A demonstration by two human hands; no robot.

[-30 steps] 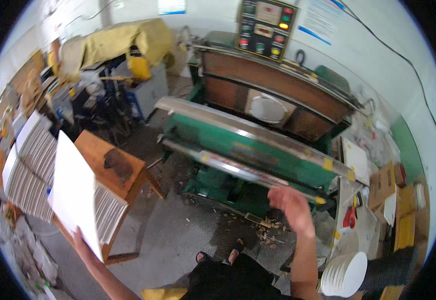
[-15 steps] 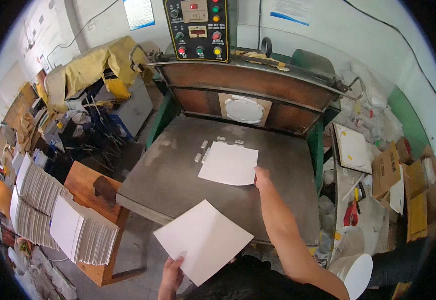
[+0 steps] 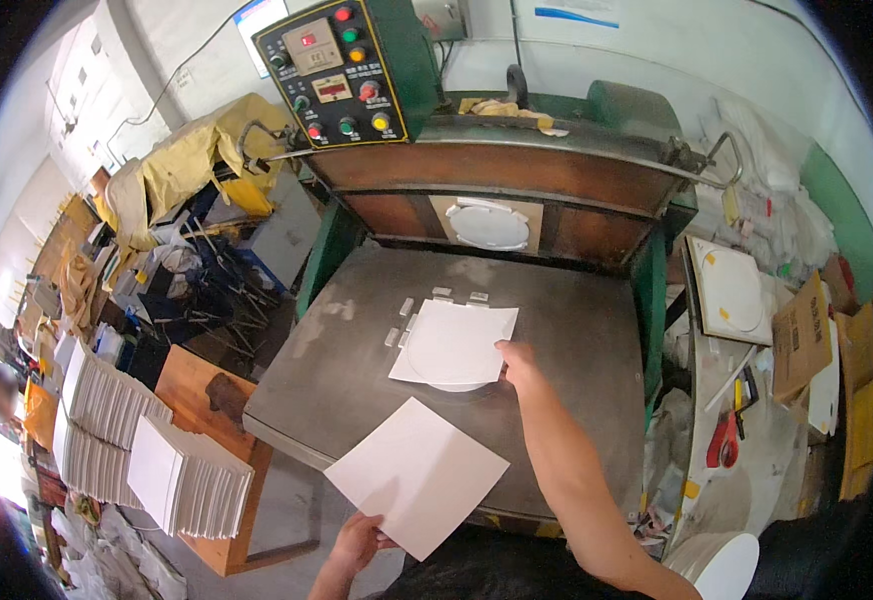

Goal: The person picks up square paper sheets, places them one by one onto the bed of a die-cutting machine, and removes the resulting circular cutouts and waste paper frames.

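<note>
Sheet (image 3: 422, 475) in left hand (image 3: 359, 542), lettered panel (image 3: 333, 110)

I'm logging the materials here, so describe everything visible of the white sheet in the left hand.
The white sheet is a plain, thin, roughly square piece, apparently paper or card. It looks flat and uncreased, turned cornerwise, with a soft shadow across its face. The left hand grips its lower-left edge. Its far corner overlaps the grey bed in view; whether they touch is unclear.

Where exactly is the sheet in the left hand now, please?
In the head view, the white sheet is low, near centre, overlapping the near edge of the grey bed, its lower left edge in the left hand.
</note>
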